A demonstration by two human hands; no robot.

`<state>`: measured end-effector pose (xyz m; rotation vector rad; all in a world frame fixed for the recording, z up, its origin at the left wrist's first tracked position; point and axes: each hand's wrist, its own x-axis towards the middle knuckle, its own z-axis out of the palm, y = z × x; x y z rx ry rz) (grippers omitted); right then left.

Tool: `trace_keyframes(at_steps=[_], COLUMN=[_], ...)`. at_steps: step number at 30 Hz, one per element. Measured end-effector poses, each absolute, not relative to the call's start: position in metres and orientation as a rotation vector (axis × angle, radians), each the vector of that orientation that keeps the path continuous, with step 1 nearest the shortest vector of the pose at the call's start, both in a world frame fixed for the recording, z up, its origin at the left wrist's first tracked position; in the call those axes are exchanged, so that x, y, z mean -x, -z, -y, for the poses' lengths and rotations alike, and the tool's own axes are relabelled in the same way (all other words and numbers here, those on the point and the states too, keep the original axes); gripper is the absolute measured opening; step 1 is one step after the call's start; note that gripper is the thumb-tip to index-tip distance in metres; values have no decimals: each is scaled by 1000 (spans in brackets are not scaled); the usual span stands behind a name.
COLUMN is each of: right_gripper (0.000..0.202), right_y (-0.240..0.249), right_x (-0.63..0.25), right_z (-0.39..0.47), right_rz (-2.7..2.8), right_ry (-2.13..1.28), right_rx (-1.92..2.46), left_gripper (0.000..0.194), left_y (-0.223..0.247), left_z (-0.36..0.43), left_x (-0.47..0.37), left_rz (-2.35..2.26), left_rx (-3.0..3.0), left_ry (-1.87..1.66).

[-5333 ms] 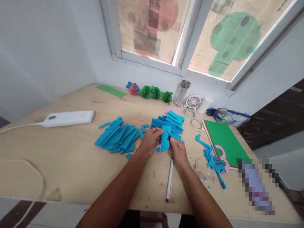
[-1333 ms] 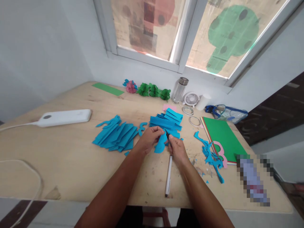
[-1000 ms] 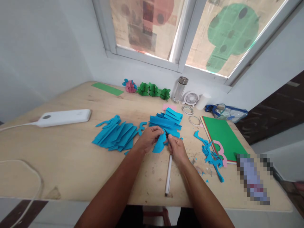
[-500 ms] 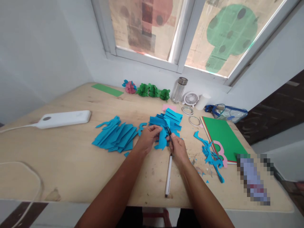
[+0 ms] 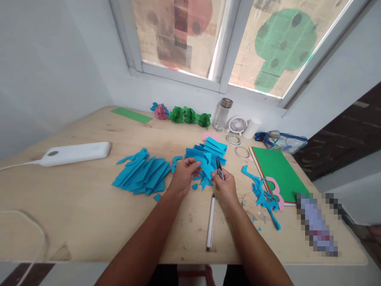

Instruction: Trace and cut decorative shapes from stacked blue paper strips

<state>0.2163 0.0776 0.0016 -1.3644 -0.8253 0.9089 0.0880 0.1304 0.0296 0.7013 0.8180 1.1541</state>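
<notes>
Between my two hands is a cut piece of blue paper (image 5: 207, 170) with a curved edge. My left hand (image 5: 186, 176) pinches its left side. The fingertips of my right hand (image 5: 226, 186) touch its right edge while that hand keeps hold of scissors (image 5: 219, 167), whose dark blades point up and away from me. Just beyond lies a pile of folded blue paper (image 5: 216, 147). Blue offcuts (image 5: 205, 182) lie under the held piece. Left of my left hand are a larger stack of folded blue paper (image 5: 143, 174) and a curved blue cutout (image 5: 175, 163).
A white pen (image 5: 210, 222) lies nearest me. Blue scraps (image 5: 262, 194), a pink cutout (image 5: 276, 192) and green sheets (image 5: 279, 171) are at right. Tape rolls (image 5: 242, 152), a small fan (image 5: 237, 125) and a glass bottle (image 5: 222, 115) stand farther back. A white power strip (image 5: 77, 153) sits left.
The scissors have come off the blue paper and now point upward beside it. The piece has turned, and my right fingertips now touch its edge.
</notes>
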Motion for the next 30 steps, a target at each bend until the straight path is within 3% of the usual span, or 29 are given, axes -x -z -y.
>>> trace_keyframes(at_steps=[6,14,30], right_gripper=[31,52,52], right_y=[-8,0,-5], right_x=[-216,-212,-200], right_z=[-77,-75,-71], right_rz=[808,822,830], right_ry=[-844,-884,-1062], right_rx=[1348,1261,1244], left_gripper=[27,26,31], left_y=[-29,-30,-32], left_z=[-125,-125,-114], left_x=[-93,-97,-107], left_rz=[-813,-742,-622], left_rx=[-794,-497,-496], left_ry=[-989,-1232,-1248])
